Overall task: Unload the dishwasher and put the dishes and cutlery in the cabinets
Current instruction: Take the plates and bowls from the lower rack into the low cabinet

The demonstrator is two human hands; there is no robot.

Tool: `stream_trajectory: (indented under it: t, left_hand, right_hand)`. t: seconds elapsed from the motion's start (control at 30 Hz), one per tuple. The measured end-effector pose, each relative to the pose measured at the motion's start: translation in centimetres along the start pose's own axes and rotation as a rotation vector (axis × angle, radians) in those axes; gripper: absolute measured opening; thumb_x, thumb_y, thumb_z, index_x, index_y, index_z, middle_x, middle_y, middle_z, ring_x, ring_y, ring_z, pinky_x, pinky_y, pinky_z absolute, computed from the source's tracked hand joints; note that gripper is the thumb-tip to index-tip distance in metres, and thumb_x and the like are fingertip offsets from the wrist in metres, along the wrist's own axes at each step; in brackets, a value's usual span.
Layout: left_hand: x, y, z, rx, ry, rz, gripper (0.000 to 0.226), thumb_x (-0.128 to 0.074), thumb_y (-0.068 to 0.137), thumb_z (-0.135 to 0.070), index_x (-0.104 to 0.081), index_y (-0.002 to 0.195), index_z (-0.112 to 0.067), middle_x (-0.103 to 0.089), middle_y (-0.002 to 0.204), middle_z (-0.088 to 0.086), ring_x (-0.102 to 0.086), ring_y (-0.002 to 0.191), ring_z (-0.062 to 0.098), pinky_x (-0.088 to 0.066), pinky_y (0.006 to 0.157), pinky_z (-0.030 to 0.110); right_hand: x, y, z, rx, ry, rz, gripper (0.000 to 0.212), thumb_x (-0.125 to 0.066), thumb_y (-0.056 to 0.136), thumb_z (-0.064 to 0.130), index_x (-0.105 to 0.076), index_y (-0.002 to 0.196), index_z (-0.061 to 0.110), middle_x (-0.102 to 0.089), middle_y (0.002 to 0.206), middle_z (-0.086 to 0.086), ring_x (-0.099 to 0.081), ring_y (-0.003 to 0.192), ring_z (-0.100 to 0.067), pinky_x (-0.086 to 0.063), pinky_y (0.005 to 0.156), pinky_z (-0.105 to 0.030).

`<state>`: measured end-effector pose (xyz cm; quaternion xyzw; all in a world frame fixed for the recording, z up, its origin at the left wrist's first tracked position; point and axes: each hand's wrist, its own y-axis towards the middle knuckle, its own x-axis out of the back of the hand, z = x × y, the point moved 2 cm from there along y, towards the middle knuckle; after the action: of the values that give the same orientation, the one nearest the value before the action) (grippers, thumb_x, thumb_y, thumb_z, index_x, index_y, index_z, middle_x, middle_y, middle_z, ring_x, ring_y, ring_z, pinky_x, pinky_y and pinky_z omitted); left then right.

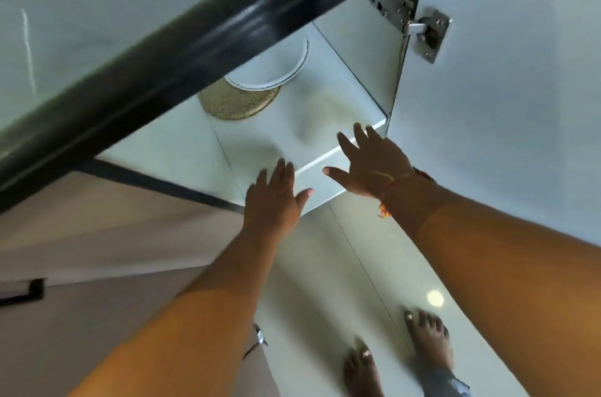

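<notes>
The left hand (274, 198) and right hand (370, 162) were held flat and empty, fingers spread, over the front edge of the shelf (260, 139); the plates (270, 71) were stacked on a woven mat (234, 103) near its back edge (presumably for cushioning).

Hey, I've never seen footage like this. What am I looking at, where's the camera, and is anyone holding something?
There is no machine here, just a person wearing a camera on the head, so the one picture looks down past their own arms. The left hand and right hand are both open and empty, reaching toward the front edge of a shelf in a low cabinet under a dark countertop edge. The cabinet door stands open on the right. Further back on the shelf, a white plate rests partly on a round woven mat. The person's bare feet show on the floor.
</notes>
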<state>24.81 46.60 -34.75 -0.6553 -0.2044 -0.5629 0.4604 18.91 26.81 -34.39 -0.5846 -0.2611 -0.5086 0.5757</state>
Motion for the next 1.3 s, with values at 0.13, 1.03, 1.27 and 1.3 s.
stream_trajectory:
  t: [0.13,1.03,1.27,1.3]
  left_hand:
    - [0.2,-9.2,-2.4,0.054,-0.128,0.143,0.079,-0.029,0.096,-0.064,-0.011,0.156,-0.017,-0.009,0.164,0.0,-0.016,0.149,0.031,-0.027,0.115,0.046]
    - [13.4,-37.3,-41.0,-0.13,-0.676,0.447,0.061,-0.039,0.101,-0.047,-0.039,0.144,-0.004,-0.044,0.147,0.016,-0.042,0.136,0.029,-0.034,0.112,0.036]
    - [16.9,-32.6,-49.4,0.023,-1.005,0.475,0.056,-0.043,0.096,-0.047,-0.049,0.13,-0.003,-0.057,0.13,0.019,-0.057,0.117,0.034,-0.047,0.101,0.047]
    - [16.9,-31.5,-50.4,0.062,-1.053,0.488,0.058,-0.043,0.093,-0.05,-0.049,0.129,-0.005,-0.057,0.129,0.018,-0.057,0.116,0.035,-0.048,0.1,0.049]
  right_hand:
    - [-1.0,-9.3,1.1,-0.026,-0.007,0.035,0.097,0.0,0.079,0.088,-0.011,0.158,0.032,0.0,0.167,-0.007,-0.003,0.153,-0.031,-0.022,0.119,-0.051]
    - [7.0,-51.4,-19.5,-0.79,1.196,-0.08,0.051,-0.022,0.1,0.063,-0.042,0.067,0.028,-0.053,0.078,-0.003,-0.051,0.087,-0.024,-0.034,0.082,-0.032]
    - [9.6,-51.4,-27.4,-0.877,1.337,-0.236,0.056,-0.025,0.095,0.07,-0.047,0.071,0.025,-0.044,0.07,0.003,-0.047,0.07,-0.018,-0.042,0.084,-0.037]
    - [9.7,-51.0,-28.3,-0.884,1.357,-0.233,0.062,-0.025,0.093,0.073,-0.057,0.082,0.021,-0.049,0.078,0.001,-0.051,0.08,-0.021,-0.045,0.089,-0.039]
